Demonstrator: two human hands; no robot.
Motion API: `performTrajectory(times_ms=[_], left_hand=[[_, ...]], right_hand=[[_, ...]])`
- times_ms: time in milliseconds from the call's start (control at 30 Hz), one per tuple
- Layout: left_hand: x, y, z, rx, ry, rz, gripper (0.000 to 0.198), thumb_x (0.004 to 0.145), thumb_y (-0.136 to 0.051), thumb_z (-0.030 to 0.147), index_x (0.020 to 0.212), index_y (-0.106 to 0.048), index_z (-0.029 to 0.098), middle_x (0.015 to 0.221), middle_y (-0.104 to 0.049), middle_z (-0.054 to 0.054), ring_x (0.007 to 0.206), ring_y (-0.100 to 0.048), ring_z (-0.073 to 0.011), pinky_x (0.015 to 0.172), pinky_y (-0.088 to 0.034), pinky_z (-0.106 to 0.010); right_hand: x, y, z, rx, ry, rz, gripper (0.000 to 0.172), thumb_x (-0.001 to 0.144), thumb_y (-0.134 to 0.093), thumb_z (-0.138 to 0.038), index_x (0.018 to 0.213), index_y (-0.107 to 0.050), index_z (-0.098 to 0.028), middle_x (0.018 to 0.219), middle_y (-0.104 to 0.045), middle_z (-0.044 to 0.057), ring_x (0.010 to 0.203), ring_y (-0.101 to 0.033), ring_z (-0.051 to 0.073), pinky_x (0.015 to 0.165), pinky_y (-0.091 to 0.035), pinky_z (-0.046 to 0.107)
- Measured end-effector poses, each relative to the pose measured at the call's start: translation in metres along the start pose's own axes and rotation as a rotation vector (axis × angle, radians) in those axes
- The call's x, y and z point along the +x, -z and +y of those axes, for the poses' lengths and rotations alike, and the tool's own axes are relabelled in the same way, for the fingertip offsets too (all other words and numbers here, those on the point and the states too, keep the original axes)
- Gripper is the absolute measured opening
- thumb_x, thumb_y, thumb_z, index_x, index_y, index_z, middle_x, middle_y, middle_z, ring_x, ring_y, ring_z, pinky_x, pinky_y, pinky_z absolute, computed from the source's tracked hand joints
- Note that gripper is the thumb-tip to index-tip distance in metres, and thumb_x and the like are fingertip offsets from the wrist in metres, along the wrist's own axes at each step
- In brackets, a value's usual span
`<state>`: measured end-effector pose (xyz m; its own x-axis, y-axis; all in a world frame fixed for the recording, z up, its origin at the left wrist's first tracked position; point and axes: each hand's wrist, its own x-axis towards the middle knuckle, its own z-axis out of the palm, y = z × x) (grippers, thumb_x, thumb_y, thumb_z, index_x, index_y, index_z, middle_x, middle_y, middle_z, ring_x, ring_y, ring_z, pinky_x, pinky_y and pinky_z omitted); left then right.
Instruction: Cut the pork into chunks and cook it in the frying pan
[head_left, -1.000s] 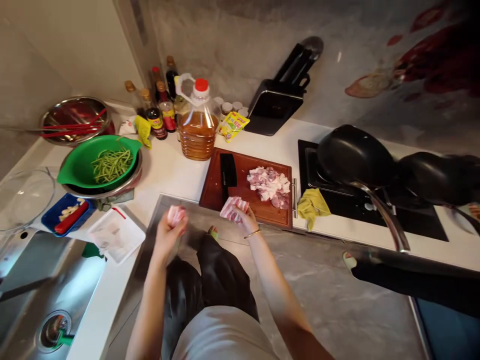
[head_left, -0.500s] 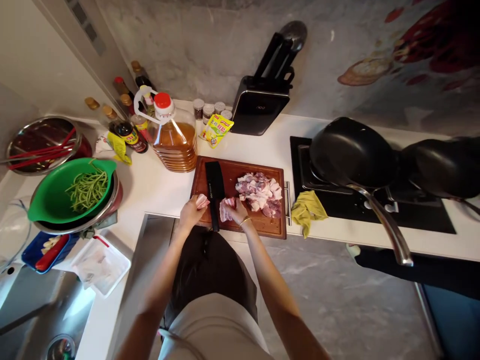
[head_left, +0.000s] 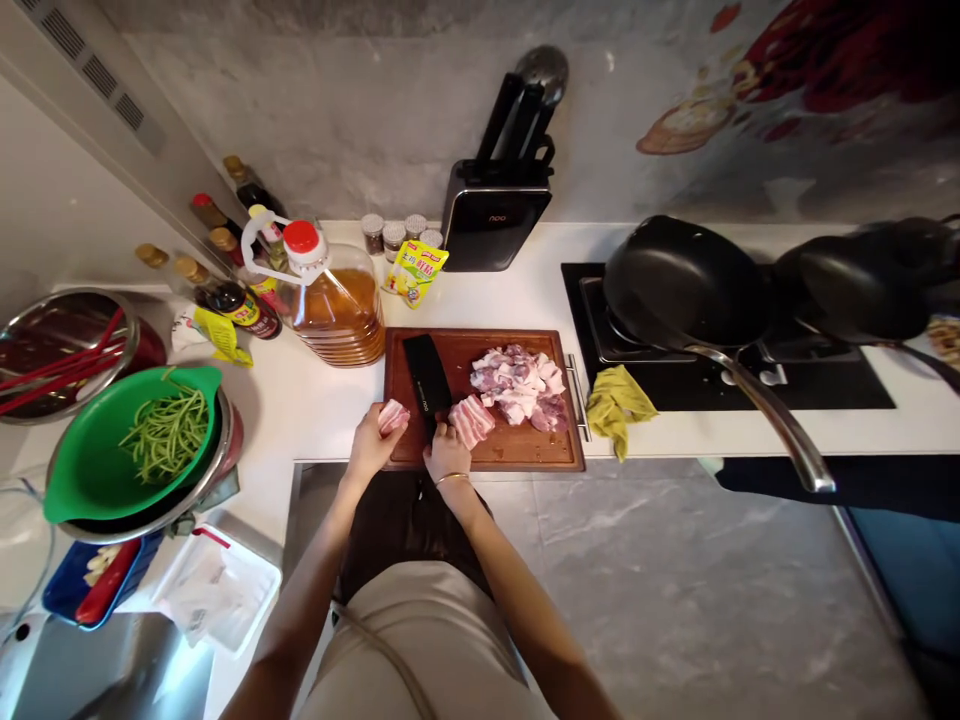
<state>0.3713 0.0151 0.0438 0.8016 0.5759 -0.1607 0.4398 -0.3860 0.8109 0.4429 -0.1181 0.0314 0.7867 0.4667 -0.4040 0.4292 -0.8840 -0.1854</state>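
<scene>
My left hand (head_left: 365, 446) is closed on a small striped piece of pork belly (head_left: 394, 416) at the left edge of the wooden cutting board (head_left: 517, 452). Fingers curled, my right hand (head_left: 448, 458) grips the handle end of a black cleaver (head_left: 426, 372), which lies flat on the board with its blade pointing away from me. The handle is mostly hidden under that hand. Just right of the cleaver rests a larger slab of pork belly (head_left: 472, 422). Beyond it, a heap of cut meat (head_left: 519, 382) covers the board's right part.
Behind the board stand an oil jug (head_left: 337, 310), a yellow seasoning packet (head_left: 416, 272) and a knife block (head_left: 495, 220). To the right are a yellow cloth (head_left: 620, 405) and a wok (head_left: 686, 285) on the stove. A green colander (head_left: 82, 450) with green vegetables sits left.
My right hand has let go of the larger pork slab, leaving it on the board, and has moved left onto the cleaver's handle. The left hand still holds its piece. The view has shifted slightly.
</scene>
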Motion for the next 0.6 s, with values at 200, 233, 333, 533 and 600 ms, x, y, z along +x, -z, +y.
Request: performTrajectory(times_ms=[200, 233, 333, 533, 600], left_hand=[[0.012, 0.0, 0.005, 0.081, -0.087, 0.029, 0.033, 0.081, -0.061, 0.039, 0.105, -0.057, 0.017, 0.098, -0.062, -0.008, 0.092, -0.061, -0.0211, 0.084, -0.048, -0.033], [0.012, -0.003, 0.005, 0.082, -0.091, 0.028, 0.033, 0.081, -0.061, 0.039, 0.105, -0.057, 0.017, 0.098, -0.062, -0.008, 0.091, -0.06, -0.0213, 0.083, -0.048, -0.033], [0.009, -0.009, 0.005, 0.075, -0.078, 0.048, 0.033, 0.079, -0.062, 0.038, 0.105, -0.058, 0.018, 0.096, -0.06, -0.008, 0.091, -0.061, -0.0217, 0.083, -0.049, -0.034], [0.002, -0.004, 0.002, 0.0, -0.049, 0.184, 0.042, 0.08, -0.062, 0.04, 0.114, -0.055, 0.017, 0.103, -0.06, -0.009, 0.096, -0.06, -0.0221, 0.087, -0.048, -0.036], [0.003, 0.0, 0.002, -0.037, -0.036, 0.238, 0.05, 0.08, -0.062, 0.041, 0.122, -0.048, 0.017, 0.106, -0.06, -0.01, 0.099, -0.06, -0.0216, 0.088, -0.047, -0.035]], right_hand=[[0.005, 0.004, 0.007, 0.05, -0.082, 0.0, 0.049, 0.073, -0.064, -0.021, 0.118, -0.048, -0.007, 0.113, -0.059, 0.024, 0.1, -0.062, 0.029, 0.076, -0.049, 0.034], [0.003, 0.005, 0.01, 0.064, -0.093, 0.005, 0.051, 0.075, -0.062, -0.02, 0.121, -0.046, -0.007, 0.115, -0.058, 0.024, 0.1, -0.062, 0.028, 0.076, -0.049, 0.034], [-0.005, 0.005, 0.018, 0.104, -0.093, -0.007, 0.056, 0.078, -0.056, -0.017, 0.13, -0.039, -0.007, 0.113, -0.06, 0.022, 0.096, -0.064, 0.026, 0.076, -0.048, 0.033], [-0.012, 0.01, 0.035, 0.45, -0.026, 0.134, 0.035, 0.086, -0.05, -0.029, 0.118, -0.051, -0.015, 0.095, -0.067, 0.012, 0.082, -0.065, 0.022, 0.07, -0.047, 0.029], [-0.011, 0.019, 0.046, 0.716, -0.036, 0.196, 0.029, 0.084, -0.054, -0.039, 0.102, -0.057, -0.017, 0.078, -0.065, 0.006, 0.07, -0.062, 0.019, 0.063, -0.045, 0.027]])
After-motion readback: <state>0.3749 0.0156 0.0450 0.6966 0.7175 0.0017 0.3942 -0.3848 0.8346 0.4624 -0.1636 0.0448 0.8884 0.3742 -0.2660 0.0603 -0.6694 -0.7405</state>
